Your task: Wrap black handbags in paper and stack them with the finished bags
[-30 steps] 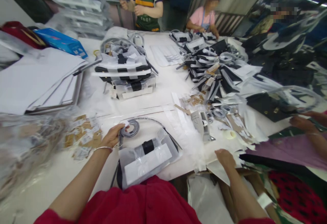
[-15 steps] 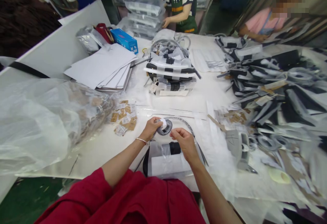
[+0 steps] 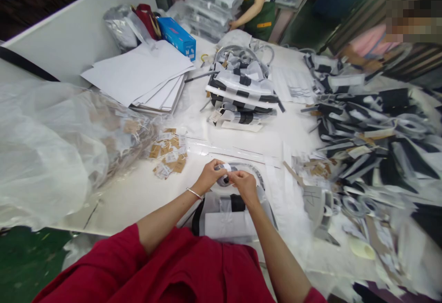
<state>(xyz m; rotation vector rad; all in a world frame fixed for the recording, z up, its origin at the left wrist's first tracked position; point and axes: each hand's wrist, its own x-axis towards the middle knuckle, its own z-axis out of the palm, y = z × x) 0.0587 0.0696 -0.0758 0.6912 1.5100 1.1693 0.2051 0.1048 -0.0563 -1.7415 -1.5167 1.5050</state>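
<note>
My left hand [image 3: 209, 177] is closed on a small grey coiled strap [image 3: 223, 181] with a white strip [image 3: 226, 167] around it. From the other side my right hand [image 3: 246, 186] pinches at that strip, its fingertips meeting the coil. The fingers partly hide the coil. Just below both hands, close to my body, lies a bag [image 3: 238, 203] in translucent wrapping with a white panel [image 3: 221, 224] on its front. Its curved grey handle [image 3: 257, 174] arches on the table behind the coil.
Brown and white tags [image 3: 169, 153] lie left, beside a large plastic bag [image 3: 44, 155]. Wrapped bags [image 3: 241, 89] stand ahead, near white sheets [image 3: 138, 72] and a blue box [image 3: 177, 37]. A tape dispenser [image 3: 319, 211] and piled dark bags [image 3: 373, 128] are right. Two people work across the table.
My right hand has moved left and now meets the coil at the white strip; before, it was apart from it. The view has shifted slightly. My left hand still holds the coil.
</note>
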